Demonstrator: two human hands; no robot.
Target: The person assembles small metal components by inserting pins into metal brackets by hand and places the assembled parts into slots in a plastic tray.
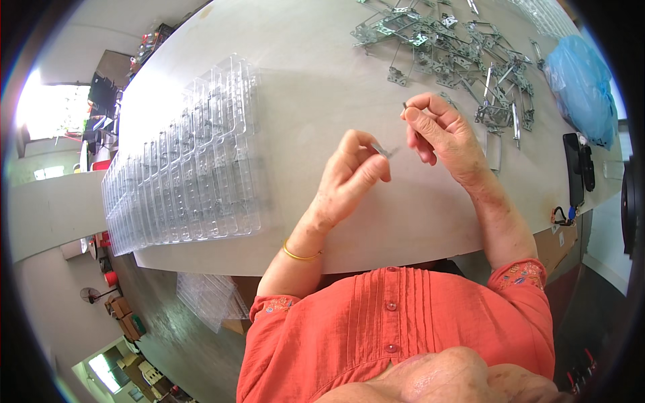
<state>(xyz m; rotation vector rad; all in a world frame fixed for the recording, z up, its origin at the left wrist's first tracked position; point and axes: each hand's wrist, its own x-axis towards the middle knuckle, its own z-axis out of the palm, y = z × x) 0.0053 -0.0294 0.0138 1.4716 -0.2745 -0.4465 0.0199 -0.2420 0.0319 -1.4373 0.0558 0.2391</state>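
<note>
Over the middle of the table (322, 235) my left hand (346, 178) is closed, pinching a small thin metal piece (381, 149) between thumb and fingers. Its far end is blurred, so its exact kind does not show. My right hand (443, 134) is raised a little farther to the right, thumb and forefinger pressed on a small dark piece (404, 105); only its tip sticks out. The hands are apart, close to each other. Just beyond the right hand lies a tangled pile of metal bracket-and-rod parts (443, 50).
A stack of clear plastic compartment trays (188, 161) covers the table's left side. On the right sit a blue plastic bag (583, 87) and a long black object (573, 168). More clear trays (209, 299) are below the table's near edge, beside a cardboard box (559, 248) on the right.
</note>
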